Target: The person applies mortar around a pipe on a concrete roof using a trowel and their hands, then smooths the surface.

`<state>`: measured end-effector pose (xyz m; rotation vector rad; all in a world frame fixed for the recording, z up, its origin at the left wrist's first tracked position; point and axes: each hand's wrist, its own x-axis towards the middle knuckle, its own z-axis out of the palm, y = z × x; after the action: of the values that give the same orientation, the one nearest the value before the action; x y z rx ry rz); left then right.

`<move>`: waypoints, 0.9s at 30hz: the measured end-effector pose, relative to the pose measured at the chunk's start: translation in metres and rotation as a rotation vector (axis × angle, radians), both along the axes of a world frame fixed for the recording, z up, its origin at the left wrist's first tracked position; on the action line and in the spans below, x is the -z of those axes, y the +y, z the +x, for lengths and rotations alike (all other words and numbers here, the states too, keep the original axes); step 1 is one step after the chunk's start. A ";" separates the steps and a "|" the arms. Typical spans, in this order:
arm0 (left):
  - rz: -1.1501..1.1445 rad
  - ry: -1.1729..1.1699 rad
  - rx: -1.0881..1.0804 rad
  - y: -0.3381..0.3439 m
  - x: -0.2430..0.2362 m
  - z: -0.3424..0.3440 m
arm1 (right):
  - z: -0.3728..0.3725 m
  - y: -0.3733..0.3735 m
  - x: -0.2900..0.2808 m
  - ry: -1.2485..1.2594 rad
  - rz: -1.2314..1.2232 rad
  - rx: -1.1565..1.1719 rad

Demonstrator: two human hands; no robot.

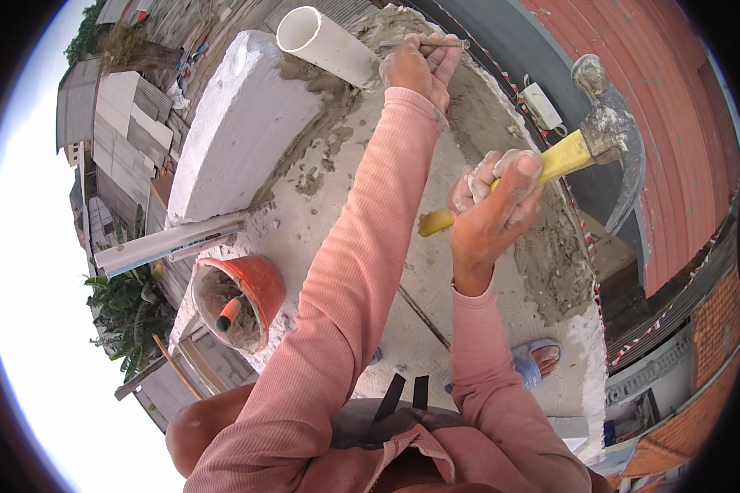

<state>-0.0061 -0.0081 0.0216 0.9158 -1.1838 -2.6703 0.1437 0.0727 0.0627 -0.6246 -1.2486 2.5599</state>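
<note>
My left hand (415, 70), at the end of a pink sleeve, is closed round a short metal rod (450, 43). That rod lies nearly level across the fingers, its round end pointing right, close to the wet mortar (477, 94) along the slab's far edge. A wide white plastic pipe (329, 49) stands tilted just left of this hand. My right hand (497, 201) grips the yellow handle of a claw hammer (607, 135), thumb along the handle. The hammer's worn, mortar-stained head is raised to the right, apart from the rod.
A rough white block (238, 123) stands left on the concrete slab (370, 222). Nearer is an orange bucket (263, 287) holding mortar and an orange-handled tool (228, 314). Striped cord (588, 238) runs beside the slab's right edge; red roofing (674, 222) lies beyond. My sandalled foot (543, 360) is near that edge.
</note>
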 end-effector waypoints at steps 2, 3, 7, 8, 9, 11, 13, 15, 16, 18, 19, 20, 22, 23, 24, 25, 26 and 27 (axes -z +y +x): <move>-0.007 -0.005 0.009 -0.006 0.007 0.001 | -0.011 -0.015 0.034 -0.012 0.675 -0.255; -0.014 -0.010 0.020 -0.009 0.009 0.000 | -0.011 -0.012 0.035 0.020 0.760 -0.250; -0.040 -0.011 0.012 -0.013 0.004 0.002 | -0.008 0.001 -0.006 -0.221 0.201 -0.257; -0.051 -0.022 0.005 -0.011 0.003 0.003 | -0.006 -0.005 0.001 -0.177 0.161 -0.171; -0.059 -0.036 -0.001 -0.007 0.004 0.005 | -0.004 -0.009 0.010 -0.136 0.125 -0.085; -0.062 -0.037 0.008 -0.009 0.006 0.002 | -0.011 -0.014 0.030 -0.043 0.523 -0.170; -0.070 -0.041 0.011 -0.014 0.004 0.003 | -0.013 -0.007 0.020 -0.118 0.389 -0.267; -0.052 -0.043 -0.004 -0.014 0.004 0.004 | -0.009 0.003 0.002 -0.198 0.173 -0.304; -0.051 -0.045 -0.001 -0.013 0.005 0.005 | -0.008 0.000 0.003 -0.200 0.173 -0.301; -0.036 -0.033 0.002 -0.009 0.006 0.005 | -0.004 -0.010 0.011 -0.107 0.010 -0.014; -0.037 -0.029 0.004 -0.010 0.006 0.005 | -0.005 -0.010 0.021 -0.104 0.008 -0.013; -0.061 -0.045 0.003 -0.012 0.006 0.005 | -0.010 -0.009 0.036 -0.074 0.304 -0.165; -0.085 -0.063 0.003 -0.013 0.007 0.005 | -0.012 -0.004 0.031 -0.044 0.599 -0.317; -0.078 -0.059 -0.005 -0.014 0.006 0.005 | -0.010 0.004 0.012 -0.117 0.329 -0.270; -0.066 -0.057 -0.008 -0.011 0.007 0.004 | -0.009 0.011 0.001 -0.191 0.063 -0.214; -0.063 -0.059 -0.005 -0.010 0.008 0.005 | -0.007 0.008 0.007 -0.194 0.065 -0.211; -0.072 -0.062 0.005 -0.009 0.008 0.005 | -0.003 0.000 0.020 -0.180 0.144 -0.195; -0.085 -0.062 0.016 -0.010 0.008 0.003 | -0.004 -0.007 0.028 -0.163 0.220 -0.179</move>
<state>-0.0029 -0.0176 0.0133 0.9863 -1.3115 -2.5985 0.1393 0.0657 0.0345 -0.7143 -1.6837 2.4990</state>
